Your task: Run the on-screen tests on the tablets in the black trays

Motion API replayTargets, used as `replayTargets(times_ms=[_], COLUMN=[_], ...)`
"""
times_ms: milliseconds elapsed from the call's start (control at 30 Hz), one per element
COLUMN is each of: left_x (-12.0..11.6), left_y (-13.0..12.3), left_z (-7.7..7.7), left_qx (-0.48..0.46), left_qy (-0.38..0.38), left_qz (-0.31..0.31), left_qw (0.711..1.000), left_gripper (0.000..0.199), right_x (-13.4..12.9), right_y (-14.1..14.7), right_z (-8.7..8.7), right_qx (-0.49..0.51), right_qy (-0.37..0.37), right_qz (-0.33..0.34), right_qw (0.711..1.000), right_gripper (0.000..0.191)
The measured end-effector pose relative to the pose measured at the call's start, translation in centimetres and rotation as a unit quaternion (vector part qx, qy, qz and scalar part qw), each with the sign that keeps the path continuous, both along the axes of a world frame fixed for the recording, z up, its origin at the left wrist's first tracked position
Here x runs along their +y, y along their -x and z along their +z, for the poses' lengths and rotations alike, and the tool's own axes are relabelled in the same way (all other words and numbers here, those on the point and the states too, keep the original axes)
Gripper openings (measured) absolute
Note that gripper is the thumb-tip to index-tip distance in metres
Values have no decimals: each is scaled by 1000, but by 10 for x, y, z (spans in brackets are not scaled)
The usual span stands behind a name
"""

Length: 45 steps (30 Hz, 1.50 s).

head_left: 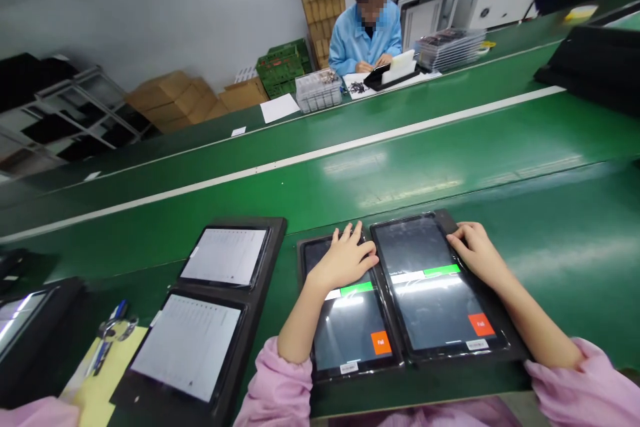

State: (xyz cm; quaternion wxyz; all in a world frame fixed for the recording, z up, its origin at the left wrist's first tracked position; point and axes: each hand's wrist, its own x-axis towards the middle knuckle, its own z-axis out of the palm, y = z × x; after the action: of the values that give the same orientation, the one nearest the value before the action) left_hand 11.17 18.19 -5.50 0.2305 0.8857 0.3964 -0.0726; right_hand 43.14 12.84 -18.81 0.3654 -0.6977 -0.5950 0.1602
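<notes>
Two black-framed tablets lie side by side in dark cases on the green bench in front of me. Each screen has a green bar and an orange Fail button. My left hand [343, 258] rests flat, fingers spread, on the top of the left tablet [350, 330]. My right hand [477, 253] lies on the upper right corner of the right tablet [430, 290], holding nothing. Pink sleeves cover both forearms' lower ends. Part of the left screen is hidden under my hand.
Further left, two tablets [225, 257] show white lists, beside a yellow pad [107, 373] with pens and scissors [113, 333]. A wide green conveyor [320, 173] runs beyond. Across it, a person in a blue smock [365, 40] works near plastic bins and cardboard boxes [173, 100].
</notes>
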Motion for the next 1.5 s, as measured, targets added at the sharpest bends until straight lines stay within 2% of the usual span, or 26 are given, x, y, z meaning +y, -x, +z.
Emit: replayTargets(times_ms=[300,533,767,900,967,1067,1133,1200,1333,1500], left_x=[1,4,3,13,21,30,32,30,26,26], left_y=[-4,-2,-10,9,30,63,76,78,64,61], left_z=[-3,3,-3,0,7,16,21,22,21,26], left_qx=[10,7,2,-24,-12,55,82,100,148,157], left_qy=[18,21,0,33,33,4,-15,-28,-47,-41], left_qz=[10,10,30,32,86,197,229,248,291,303], left_qw=[1000,1000,1000,999,996,979,970,963,944,939], left_gripper=[41,39,41,35,39,38,38,39,40,44], right_x=[-3,-1,4,5,6,6,6,7,8,10], right_y=[7,4,0,1,2,5,6,8,8,10], right_z=[1,-1,-3,-4,-5,-4,-2,0,1,-3], right_qx=[-1,20,33,36,32,25,19,15,8,1], right_qy=[-56,-37,-28,-24,-21,-22,-23,-23,-19,-2], right_qz=[-32,-34,-38,-44,-47,-48,-44,-38,-23,-32], right_qw=[998,999,998,998,998,998,999,999,1000,999], right_gripper=[40,30,33,30,29,29,29,28,34,36])
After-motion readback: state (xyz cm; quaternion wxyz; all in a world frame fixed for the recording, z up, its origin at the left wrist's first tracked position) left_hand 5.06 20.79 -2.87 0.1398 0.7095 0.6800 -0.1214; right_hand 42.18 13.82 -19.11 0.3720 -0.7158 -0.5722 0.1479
